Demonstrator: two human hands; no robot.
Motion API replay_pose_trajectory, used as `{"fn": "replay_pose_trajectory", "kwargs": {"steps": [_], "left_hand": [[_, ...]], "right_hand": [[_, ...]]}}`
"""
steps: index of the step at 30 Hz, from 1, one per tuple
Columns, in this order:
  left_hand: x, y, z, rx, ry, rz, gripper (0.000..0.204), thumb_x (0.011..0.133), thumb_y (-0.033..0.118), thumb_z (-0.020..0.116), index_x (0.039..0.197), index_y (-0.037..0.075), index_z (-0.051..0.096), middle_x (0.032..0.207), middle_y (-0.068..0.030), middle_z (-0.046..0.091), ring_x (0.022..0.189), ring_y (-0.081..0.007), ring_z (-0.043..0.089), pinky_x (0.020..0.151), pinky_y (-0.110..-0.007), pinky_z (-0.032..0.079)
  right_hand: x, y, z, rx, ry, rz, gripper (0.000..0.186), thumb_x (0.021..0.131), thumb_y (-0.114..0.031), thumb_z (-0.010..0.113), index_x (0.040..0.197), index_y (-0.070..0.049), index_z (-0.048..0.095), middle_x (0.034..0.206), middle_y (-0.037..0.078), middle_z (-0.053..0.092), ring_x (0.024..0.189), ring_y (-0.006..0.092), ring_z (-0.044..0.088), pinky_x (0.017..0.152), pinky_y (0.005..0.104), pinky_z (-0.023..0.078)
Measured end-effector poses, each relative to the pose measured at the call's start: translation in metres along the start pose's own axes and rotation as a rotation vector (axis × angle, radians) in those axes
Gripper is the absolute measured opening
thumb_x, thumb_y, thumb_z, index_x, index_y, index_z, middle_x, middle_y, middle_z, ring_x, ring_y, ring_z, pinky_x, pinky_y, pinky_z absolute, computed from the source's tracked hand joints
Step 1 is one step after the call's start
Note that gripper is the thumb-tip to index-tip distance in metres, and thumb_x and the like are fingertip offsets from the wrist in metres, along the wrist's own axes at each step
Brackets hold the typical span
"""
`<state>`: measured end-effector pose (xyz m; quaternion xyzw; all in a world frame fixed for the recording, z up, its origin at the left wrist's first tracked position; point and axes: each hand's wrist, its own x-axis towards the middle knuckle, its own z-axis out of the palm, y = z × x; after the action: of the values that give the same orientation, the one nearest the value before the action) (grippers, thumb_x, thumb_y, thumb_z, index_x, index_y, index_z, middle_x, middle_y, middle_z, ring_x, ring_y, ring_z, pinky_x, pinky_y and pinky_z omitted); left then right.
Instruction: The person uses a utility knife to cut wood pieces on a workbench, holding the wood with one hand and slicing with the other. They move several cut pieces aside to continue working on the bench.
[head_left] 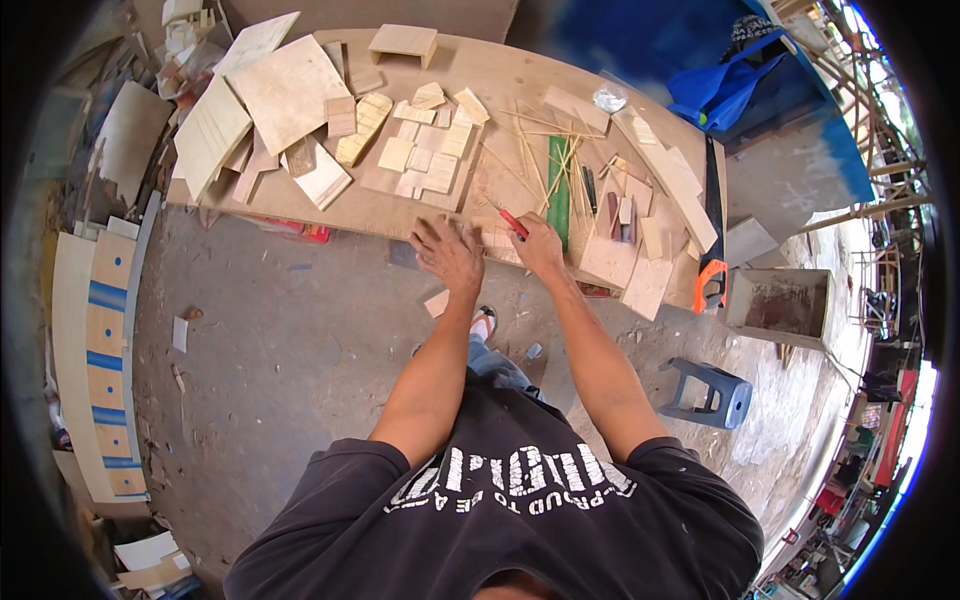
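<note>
My left hand [448, 255] lies with its fingers spread at the near edge of the wooden worktable, close to a small thin wood piece. Just to its right, my right hand [540, 247] grips a slim red cutter knife [513, 224], its thin tip pointing away to the left. Between the hands, a light wood piece [495, 236] lies at the table's edge. Beyond the left hand, several small cut wood blocks [421, 159] are laid side by side on a board. A green strip [558, 190] with thin bamboo-like sticks [530, 165] across it lies past the right hand.
Large thin wood sheets [287, 92] lie at the table's left. On the right are loose wood offcuts [612, 258] and a handsaw [711, 275] with an orange handle. A blue stool [708, 394] and an open wooden box [783, 303] stand on the floor.
</note>
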<state>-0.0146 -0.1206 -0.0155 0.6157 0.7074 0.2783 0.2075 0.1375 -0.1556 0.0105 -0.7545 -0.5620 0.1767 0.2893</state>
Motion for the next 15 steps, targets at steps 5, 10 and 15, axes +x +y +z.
{"fn": "replay_pose_trajectory", "kwargs": {"steps": [5, 10, 15], "left_hand": [[-0.002, -0.002, -0.020, -0.019, -0.019, 0.177, 0.035, 0.089, 0.028, 0.067, 0.122, 0.016, 0.065, 0.145, -0.0176, 0.042, 0.135, -0.0437, 0.033, 0.104, -0.060, 0.031], [0.000, -0.001, -0.012, -0.052, -0.029, 0.392, 0.029, 0.079, 0.015, 0.075, 0.107, 0.022, 0.074, 0.131, -0.0072, 0.053, 0.126, -0.0392, 0.041, 0.101, -0.053, 0.035], [0.001, -0.003, -0.003, -0.048, -0.068, 0.360, 0.017, 0.077, 0.015, 0.076, 0.094, 0.018, 0.078, 0.121, -0.0055, 0.058, 0.122, -0.0350, 0.045, 0.100, -0.052, 0.035]], "right_hand": [[0.001, -0.003, -0.001, -0.056, -0.033, 0.025, 0.017, 0.085, -0.018, 0.071, 0.097, -0.007, 0.068, 0.101, 0.013, 0.066, 0.094, 0.0394, 0.065, 0.080, 0.0483, 0.052], [0.004, -0.012, 0.000, -0.125, -0.090, -0.015, 0.018, 0.085, -0.019, 0.070, 0.098, -0.007, 0.068, 0.103, 0.013, 0.066, 0.093, 0.0400, 0.066, 0.081, 0.0491, 0.053], [0.004, -0.017, 0.000, -0.111, -0.085, -0.019, 0.018, 0.085, -0.019, 0.070, 0.098, -0.007, 0.068, 0.103, 0.012, 0.066, 0.094, 0.0393, 0.066, 0.081, 0.0488, 0.054]]}}
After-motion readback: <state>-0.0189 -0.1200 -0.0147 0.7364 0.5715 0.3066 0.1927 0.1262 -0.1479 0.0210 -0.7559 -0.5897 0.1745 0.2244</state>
